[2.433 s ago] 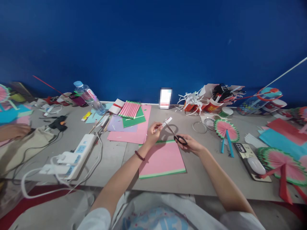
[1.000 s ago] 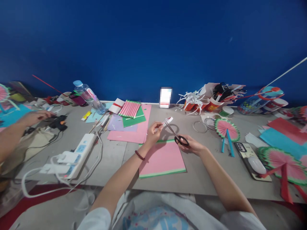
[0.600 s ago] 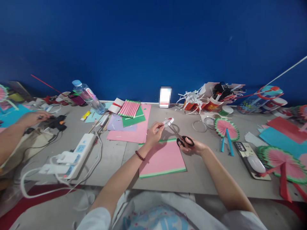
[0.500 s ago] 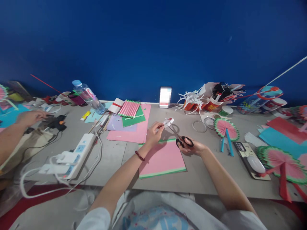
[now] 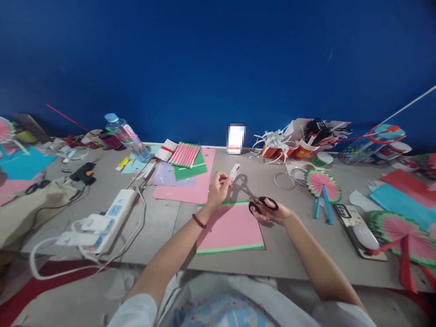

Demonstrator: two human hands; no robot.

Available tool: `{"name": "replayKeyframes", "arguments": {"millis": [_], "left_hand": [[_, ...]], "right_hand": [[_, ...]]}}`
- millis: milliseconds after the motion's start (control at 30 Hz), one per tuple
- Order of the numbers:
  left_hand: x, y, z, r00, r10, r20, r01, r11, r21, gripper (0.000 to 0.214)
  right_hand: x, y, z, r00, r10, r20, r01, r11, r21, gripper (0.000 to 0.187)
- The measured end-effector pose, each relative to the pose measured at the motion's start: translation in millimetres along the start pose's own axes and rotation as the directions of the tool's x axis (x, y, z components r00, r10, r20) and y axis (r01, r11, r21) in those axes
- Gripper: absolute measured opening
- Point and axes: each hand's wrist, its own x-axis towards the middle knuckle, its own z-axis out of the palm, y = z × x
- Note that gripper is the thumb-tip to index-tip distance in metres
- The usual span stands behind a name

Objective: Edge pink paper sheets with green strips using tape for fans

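My left hand (image 5: pixel 219 187) pinches a small white strip (image 5: pixel 235 171) near the pink sheet's (image 5: pixel 231 229) far edge; my right hand (image 5: pixel 268 213) grips black-handled scissors (image 5: pixel 252 197), tips close to the strip. To work them well, I'd steady the strip and keep my left hand clear of them.

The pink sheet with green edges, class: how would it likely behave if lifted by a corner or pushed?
The pink sheet looks like thin paper, so it would probably be light and sag from one corner. Lying flat on the smooth-looking table, it would likely slide, though a push at its edge might buckle it.
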Motion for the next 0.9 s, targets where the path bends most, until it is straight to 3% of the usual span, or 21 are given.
{"name": "replayKeyframes", "arguments": {"millis": [267, 467, 600, 667, 767, 833, 900], "left_hand": [[-1, 8, -1.1, 0.997, 0.012, 0.082, -0.011, 1.0, -0.015, 0.024], [-7, 16, 0.3, 0.998, 0.055, 0.017, -0.056, 0.991, 0.122, 0.02], [-8, 21, 1.4, 0.993, 0.121, -0.012, -0.118, 0.984, 0.132, 0.022], [-8, 23, 1.7, 0.992, 0.122, 0.011, -0.122, 0.982, 0.142, 0.021], [-9, 24, 2.1, 0.997, 0.078, 0.028, -0.081, 0.988, 0.132, 0.021], [-9, 25, 2.6, 0.999, 0.039, 0.022, -0.04, 0.995, 0.091, 0.023], [-8, 25, 3.2, 1.0, 0.015, 0.009, -0.016, 0.998, 0.06, 0.024]], "right_hand": [[6, -10, 3, 0.984, -0.056, -0.168, 0.017, 0.976, -0.219, 0.05], [5, -13, 11, 0.965, -0.067, -0.253, 0.002, 0.968, -0.249, 0.043], [7, -10, 12, 0.901, -0.116, -0.418, -0.047, 0.931, -0.362, 0.036], [10, -9, 13, 0.838, -0.213, -0.503, -0.106, 0.84, -0.532, 0.033], [14, -9, 15, 0.726, -0.421, -0.543, -0.249, 0.575, -0.779, 0.032], [17, -8, 16, 0.658, -0.518, -0.547, -0.363, 0.419, -0.832, 0.03], [19, -7, 17, 0.605, -0.574, -0.551, -0.444, 0.331, -0.833, 0.031]]}}
